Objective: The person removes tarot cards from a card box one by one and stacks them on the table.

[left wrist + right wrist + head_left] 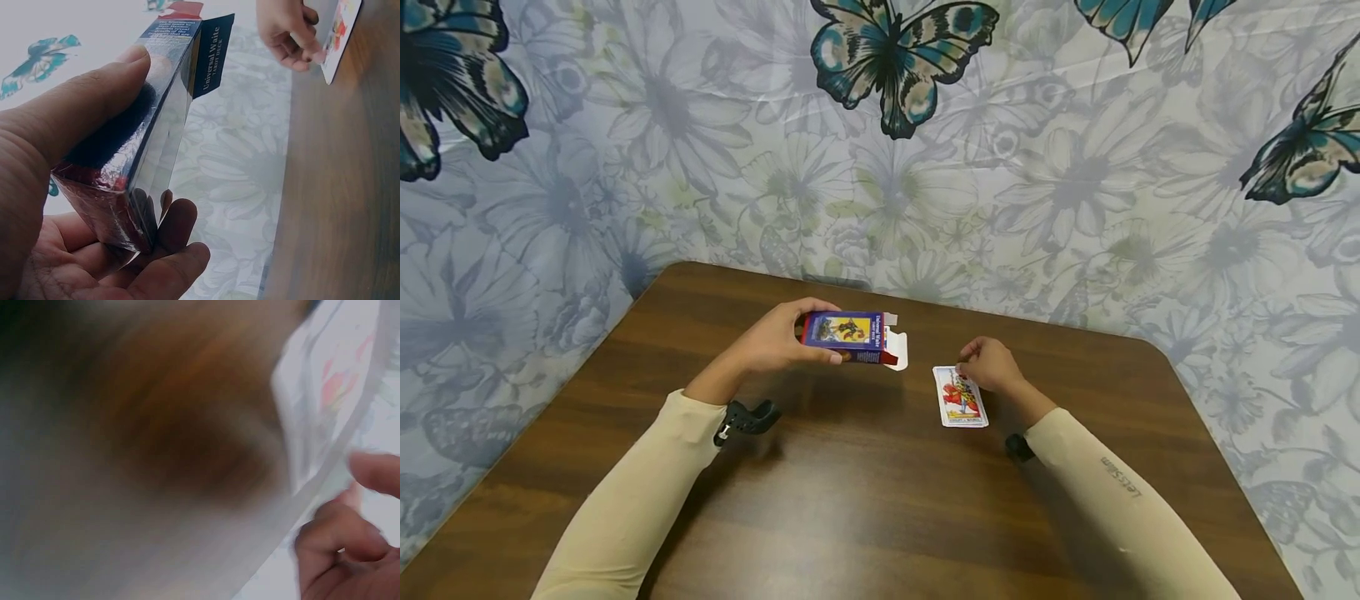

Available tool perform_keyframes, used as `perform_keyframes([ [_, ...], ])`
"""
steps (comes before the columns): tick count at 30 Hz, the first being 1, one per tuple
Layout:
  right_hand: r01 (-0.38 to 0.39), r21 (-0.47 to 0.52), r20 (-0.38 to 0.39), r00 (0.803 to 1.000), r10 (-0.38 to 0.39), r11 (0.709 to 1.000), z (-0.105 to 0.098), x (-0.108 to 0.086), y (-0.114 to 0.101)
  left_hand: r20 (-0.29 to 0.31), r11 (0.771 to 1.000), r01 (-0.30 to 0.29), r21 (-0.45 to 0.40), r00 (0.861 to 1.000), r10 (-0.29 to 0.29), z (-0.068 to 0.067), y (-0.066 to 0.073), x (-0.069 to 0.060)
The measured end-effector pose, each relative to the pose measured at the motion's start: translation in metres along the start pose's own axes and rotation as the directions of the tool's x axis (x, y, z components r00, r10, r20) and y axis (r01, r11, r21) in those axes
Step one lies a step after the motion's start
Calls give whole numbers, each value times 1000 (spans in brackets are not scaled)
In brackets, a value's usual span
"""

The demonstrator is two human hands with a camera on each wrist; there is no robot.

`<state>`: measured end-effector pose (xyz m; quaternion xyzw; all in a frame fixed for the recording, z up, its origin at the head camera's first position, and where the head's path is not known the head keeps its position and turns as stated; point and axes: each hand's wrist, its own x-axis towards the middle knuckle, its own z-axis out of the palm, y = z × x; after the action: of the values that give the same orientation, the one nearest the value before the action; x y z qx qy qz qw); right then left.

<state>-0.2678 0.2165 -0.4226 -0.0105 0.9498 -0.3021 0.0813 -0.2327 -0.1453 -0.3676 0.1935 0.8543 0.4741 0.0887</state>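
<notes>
A blue and red tarot card box [847, 336] is held above the table by my left hand [782, 337], thumb on the near side and fingers round the other. Its flaps stick out open at the right end. In the left wrist view the box [134, 144] reads "Universal Waite Tarot Deck". To the right, a stack of tarot cards [961, 400] lies face up on the table. My right hand [992, 365] is at the stack's far edge, fingers loosely bent. In the blurred right wrist view, its thumb and fingers [340, 531] look apart from the cards [331, 394].
The brown wooden table [850, 500] has rounded far corners. Behind it hangs a pale floral cloth [1075, 183] with butterflies, close to the table's far edge. Dark bands are on both wrists.
</notes>
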Motion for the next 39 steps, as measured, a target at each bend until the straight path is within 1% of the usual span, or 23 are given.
perform_keyframes([
  [1,13,68,-10,1000,-13,998,1,-1,-4,3,1000,1,-5,1000,-1,0,-1,0],
  [2,28,144,-18,1000,-25,989,3,-2,-10,6,1000,2,-9,1000,-2,1,-1,-1],
  [3,44,232,-25,999,-39,972,4,-4,-16,10,1000,3,-12,1000,-3,1,-2,-1],
  [4,59,325,-26,998,-54,944,5,-7,-23,10,1000,7,-15,1000,-7,1,-2,-1],
  [5,70,429,-19,997,-69,901,5,-10,-31,10,1000,11,-20,1000,-11,2,-2,-1],
  [6,78,523,-6,996,-88,849,5,-14,-39,9,1000,12,-25,1000,-12,2,-2,-1],
  [8,87,665,29,989,-142,742,4,-22,-55,0,1000,6,-19,1000,-6,1,-2,0],
  [9,86,716,51,983,-175,693,4,-26,-63,-6,1000,3,-15,1000,-4,1,-1,0],
  [10,76,751,78,976,-203,656,4,-30,-69,-10,1000,1,-13,1000,-1,1,-1,1],
  [11,70,768,106,967,-233,637,4,-33,-74,-12,1000,0,-12,1000,0,0,0,1],
  [12,60,768,135,958,-252,638,4,-37,-79,-12,1000,-3,-10,1000,3,0,0,1],
  [13,43,760,169,950,-261,649,5,-39,-83,-13,1000,-3,-8,1000,3,0,0,1],
  [17,-4,668,285,925,-251,744,10,-44,-91,-11,1000,-3,-13,1000,3,0,1,0],
  [19,-22,629,310,924,-224,777,14,-44,-92,-11,1000,-5,-10,1000,5,0,0,0],
  [20,-27,613,311,927,-210,789,15,-44,-94,-12,1000,-7,-8,1000,7,0,0,0],
  [23,-39,579,308,936,-173,815,18,-44,-97,-14,1000,-14,-4,1000,13,1,-1,0],
  [26,-42,559,303,940,-157,828,21,-44,-101,-19,1000,-19,-1,1000,19,1,-1,0],
  [33,-9,539,297,938,-180,842,21,-45,-101,-23,1000,-28,0,999,28,1,1,-2],
  [36,-9,542,291,940,-177,840,17,-46,-95,-27,1000,-26,-5,999,26,0,1,-1],
  [39,-16,559,288,942,-176,829,11,-46,-85,-29,1000,-18,-10,999,18,0,0,-1],
])
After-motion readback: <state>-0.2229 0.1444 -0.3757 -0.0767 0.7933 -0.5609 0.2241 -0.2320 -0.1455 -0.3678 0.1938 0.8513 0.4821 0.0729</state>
